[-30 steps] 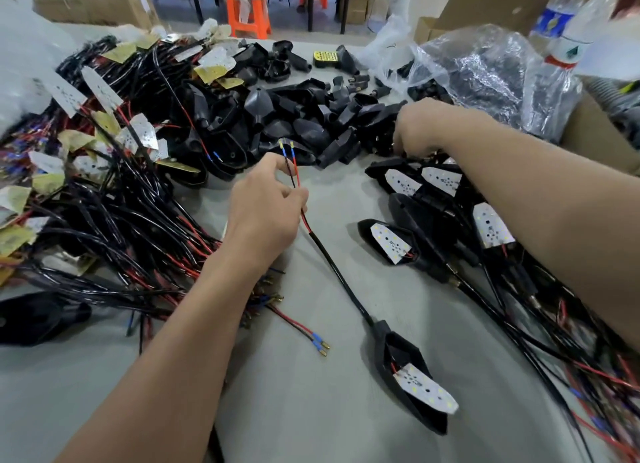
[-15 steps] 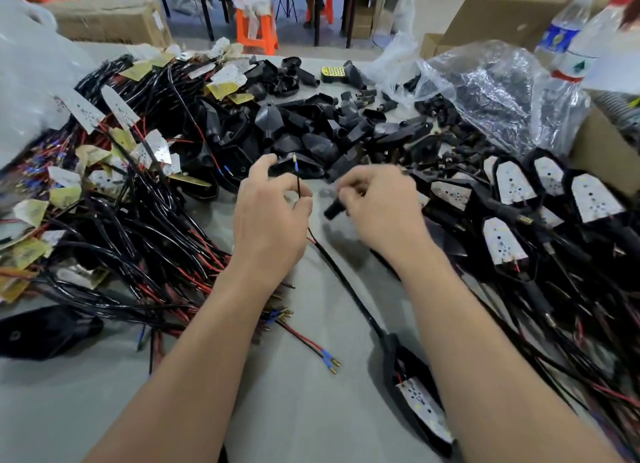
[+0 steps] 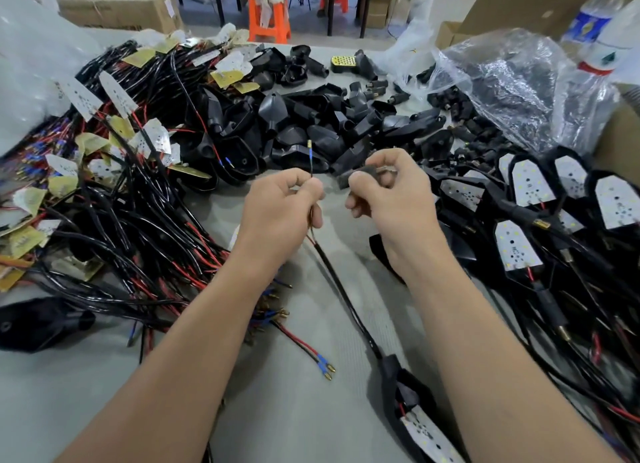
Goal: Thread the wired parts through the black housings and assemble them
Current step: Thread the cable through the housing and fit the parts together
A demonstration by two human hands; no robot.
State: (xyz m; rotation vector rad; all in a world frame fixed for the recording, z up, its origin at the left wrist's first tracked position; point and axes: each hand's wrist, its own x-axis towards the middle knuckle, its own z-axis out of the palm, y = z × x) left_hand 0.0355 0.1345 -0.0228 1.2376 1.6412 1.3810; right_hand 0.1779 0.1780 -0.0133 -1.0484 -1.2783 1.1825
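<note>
Left hand [image 3: 277, 209] pinches a wire [image 3: 310, 161] upright at centre; right hand [image 3: 391, 192] grips a small black housing [image 3: 349, 180] beside it. Threading not begun; finished units [image 3: 530, 185] lie right.

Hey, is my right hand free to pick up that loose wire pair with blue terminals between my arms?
Probably not yet: the right hand holds a small black housing; the wire pair itself lies uncovered.
</note>
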